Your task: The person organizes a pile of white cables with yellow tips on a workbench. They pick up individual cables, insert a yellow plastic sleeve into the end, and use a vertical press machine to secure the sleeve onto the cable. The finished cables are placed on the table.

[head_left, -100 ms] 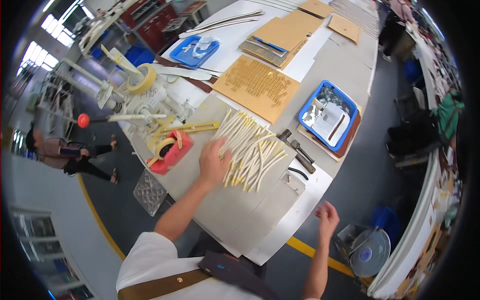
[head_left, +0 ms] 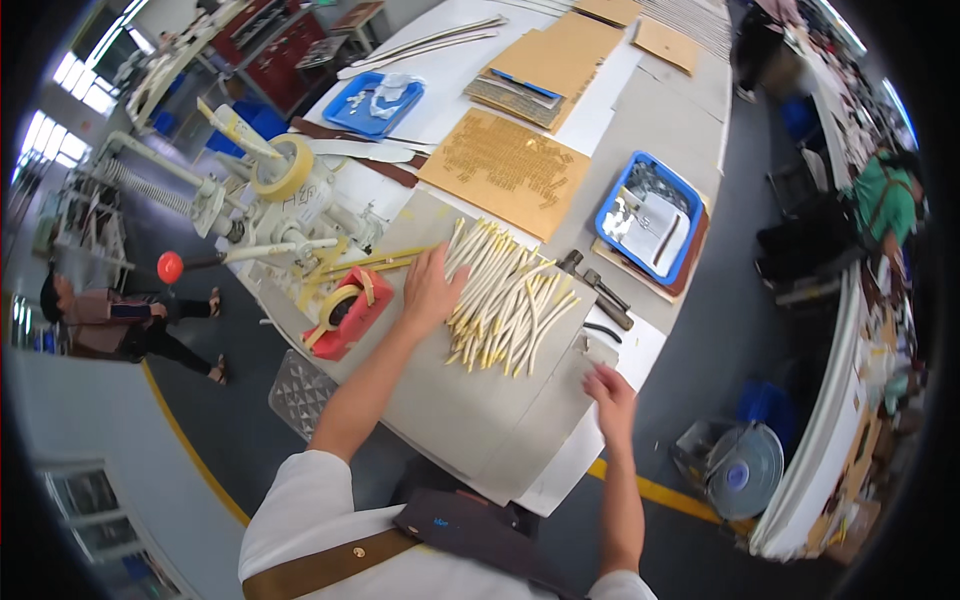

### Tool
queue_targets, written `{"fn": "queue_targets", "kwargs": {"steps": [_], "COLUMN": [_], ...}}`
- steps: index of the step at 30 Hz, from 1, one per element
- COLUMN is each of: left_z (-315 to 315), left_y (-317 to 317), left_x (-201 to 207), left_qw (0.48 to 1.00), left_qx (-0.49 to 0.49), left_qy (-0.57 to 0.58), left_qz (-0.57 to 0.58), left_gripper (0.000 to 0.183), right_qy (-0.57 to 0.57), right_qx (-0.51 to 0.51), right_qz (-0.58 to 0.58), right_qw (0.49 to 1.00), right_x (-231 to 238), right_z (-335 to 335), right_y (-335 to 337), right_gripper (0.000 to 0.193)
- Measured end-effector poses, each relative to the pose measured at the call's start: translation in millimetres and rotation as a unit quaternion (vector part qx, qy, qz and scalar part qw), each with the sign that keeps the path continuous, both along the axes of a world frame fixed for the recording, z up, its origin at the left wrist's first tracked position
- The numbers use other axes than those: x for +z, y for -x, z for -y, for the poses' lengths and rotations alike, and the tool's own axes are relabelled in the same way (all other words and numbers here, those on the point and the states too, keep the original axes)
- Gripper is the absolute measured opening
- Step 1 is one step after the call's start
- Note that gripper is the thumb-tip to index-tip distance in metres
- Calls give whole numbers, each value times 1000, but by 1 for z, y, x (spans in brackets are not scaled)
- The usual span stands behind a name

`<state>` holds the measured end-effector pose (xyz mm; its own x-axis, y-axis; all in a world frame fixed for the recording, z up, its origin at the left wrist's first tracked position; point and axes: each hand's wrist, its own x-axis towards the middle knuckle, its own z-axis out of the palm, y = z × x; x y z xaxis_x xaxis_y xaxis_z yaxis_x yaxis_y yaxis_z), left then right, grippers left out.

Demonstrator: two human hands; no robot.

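Observation:
A pile of white cord pieces with yellow-taped ends [head_left: 510, 300] lies on a grey board [head_left: 430, 390] at the front of the table. My left hand [head_left: 430, 290] is at the pile's left side, its fingers stretched and slightly apart, seeming to touch the nearest cords. Over the table's right front edge hangs my right hand [head_left: 612, 402], fingers loosely apart and nothing visible in them. It is nearest to the black-handled tool [head_left: 603, 332] and apart from the cords. A red tape dispenser [head_left: 350, 315] with a yellowish roll stands left of my left hand.
A lever press [head_left: 290, 195] with a red knob [head_left: 170, 267] stands at the left. A hammer [head_left: 600, 290] lies right of the cords. Beyond are a brown board with small pieces [head_left: 500, 170] and a blue tray [head_left: 598, 222]. A fan [head_left: 742, 474] stands on the floor; people are nearby.
My right hand has moved forward and left, from beside the table to over its edge. My left hand stays at the cords' left side. The whole view has shifted slightly.

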<state>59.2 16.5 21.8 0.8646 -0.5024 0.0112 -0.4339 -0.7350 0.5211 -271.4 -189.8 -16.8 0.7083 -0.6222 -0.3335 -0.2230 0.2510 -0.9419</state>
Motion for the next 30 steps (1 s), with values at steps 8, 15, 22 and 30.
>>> {"fn": "queue_targets", "kwargs": {"steps": [8, 15, 22, 30], "left_z": [16, -22, -35, -5], "left_y": [11, 3, -9, -16], "left_x": [-20, -32, -19, -3], "left_qw": [994, 997, 991, 974], "left_qx": [-23, -32, -69, -117], "left_qy": [-90, -39, -39, -133], "left_qz": [-59, -55, -109, -142], "left_gripper": [109, 77, 76, 105], "right_qy": [279, 266, 301, 280], "right_qx": [-69, -87, -84, -139], "right_qz": [-259, -268, -353, -308], "right_qw": [922, 922, 882, 899], "right_x": [-7, -7, 2, -8], "right_z": [-76, -84, -78, -76], "right_y": [-128, -126, -129, -153], "right_gripper": [91, 43, 33, 37]}}
